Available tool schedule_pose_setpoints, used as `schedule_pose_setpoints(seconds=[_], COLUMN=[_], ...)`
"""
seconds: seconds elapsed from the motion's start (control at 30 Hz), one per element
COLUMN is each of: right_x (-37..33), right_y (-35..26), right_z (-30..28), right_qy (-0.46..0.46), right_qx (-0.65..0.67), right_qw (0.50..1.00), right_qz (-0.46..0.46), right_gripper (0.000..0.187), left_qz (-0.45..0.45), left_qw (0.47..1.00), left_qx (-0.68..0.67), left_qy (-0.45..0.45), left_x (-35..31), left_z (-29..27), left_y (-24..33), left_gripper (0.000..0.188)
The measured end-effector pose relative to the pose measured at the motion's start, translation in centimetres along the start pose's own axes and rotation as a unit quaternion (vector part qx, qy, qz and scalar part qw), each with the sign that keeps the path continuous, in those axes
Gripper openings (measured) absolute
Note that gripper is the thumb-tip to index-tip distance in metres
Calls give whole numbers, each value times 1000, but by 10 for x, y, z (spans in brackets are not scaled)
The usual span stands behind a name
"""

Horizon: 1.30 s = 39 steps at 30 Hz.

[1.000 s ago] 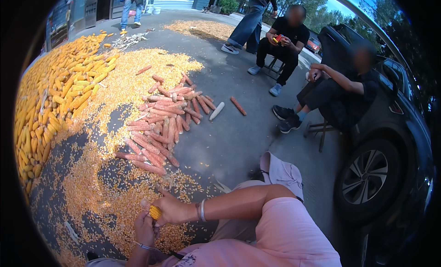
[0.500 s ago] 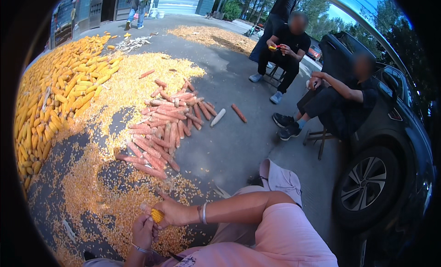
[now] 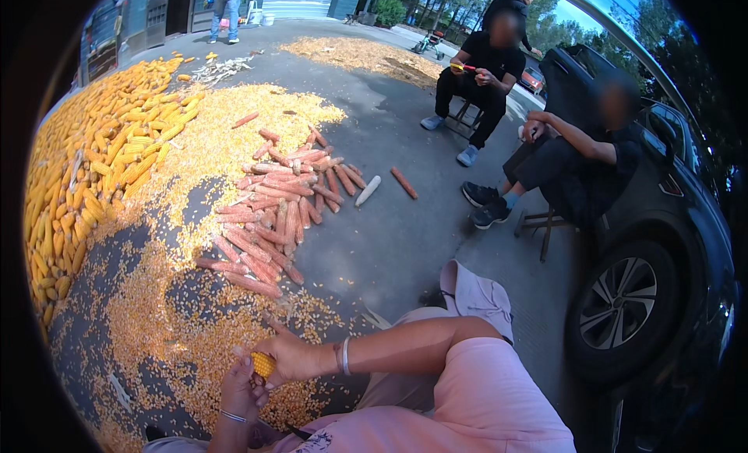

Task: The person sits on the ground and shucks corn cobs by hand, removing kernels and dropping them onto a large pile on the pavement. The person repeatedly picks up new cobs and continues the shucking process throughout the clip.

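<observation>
Low at the front, over scattered loose kernels, my two hands meet on one short ear of corn. Yellow kernels show on the part between my fingers; the rest is hidden by the hands. My left hand is closed around its lower left side. From the right, my right hand grips the same ear, with a bracelet on the wrist. Just beyond my hands lies a pile of bare reddish cobs. One white cob and one red cob lie apart to its right.
A heap of unshelled yellow ears fills the left side. More kernels are spread farther back. Two people sit on stools at the right, one holding a partly shelled ear. A dark car stands beside them.
My hands stay on the ear, with small shifts of the fingers. In the back, a standing person has moved behind the seated one, and another walker now stands upright by the doorway.
</observation>
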State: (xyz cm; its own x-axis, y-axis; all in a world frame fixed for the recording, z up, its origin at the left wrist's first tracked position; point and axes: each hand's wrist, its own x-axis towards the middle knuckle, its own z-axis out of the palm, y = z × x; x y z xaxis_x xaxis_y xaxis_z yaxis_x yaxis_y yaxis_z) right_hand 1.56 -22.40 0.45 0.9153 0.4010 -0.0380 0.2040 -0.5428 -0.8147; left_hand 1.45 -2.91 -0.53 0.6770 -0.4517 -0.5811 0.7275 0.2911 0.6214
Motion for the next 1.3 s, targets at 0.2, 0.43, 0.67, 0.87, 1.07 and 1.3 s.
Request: schedule_pose_setpoints(seconds=[0.2,0.43,0.67,0.87,1.07,1.3], right_x=[-2,-6,2,-3,1,-3], right_y=[-11,-21,-19,-27,-5,-12], right_z=[-12,-18,-22,-21,-4,-4], right_qy=[4,-33,-52,-77,-33,-47], right_qx=[116,298,371,122,49,-68], right_qw=[993,947,918,982,995,996], right_qz=[27,115,129,122,82,32], right_gripper=[38,36,29,53,57,44], left_qz=[81,116,141,102,106,36], left_qw=[995,991,988,989,988,988], left_qx=[52,71,39,96,87,143], left_qy=[-25,-9,44,54,75,43], left_x=[-2,-1,5,1,-1,14], left_z=[5,4,3,13,20,-9], left_y=[4,1,-5,-3,-6,-17], left_gripper=[28,23,27,33,25,19])
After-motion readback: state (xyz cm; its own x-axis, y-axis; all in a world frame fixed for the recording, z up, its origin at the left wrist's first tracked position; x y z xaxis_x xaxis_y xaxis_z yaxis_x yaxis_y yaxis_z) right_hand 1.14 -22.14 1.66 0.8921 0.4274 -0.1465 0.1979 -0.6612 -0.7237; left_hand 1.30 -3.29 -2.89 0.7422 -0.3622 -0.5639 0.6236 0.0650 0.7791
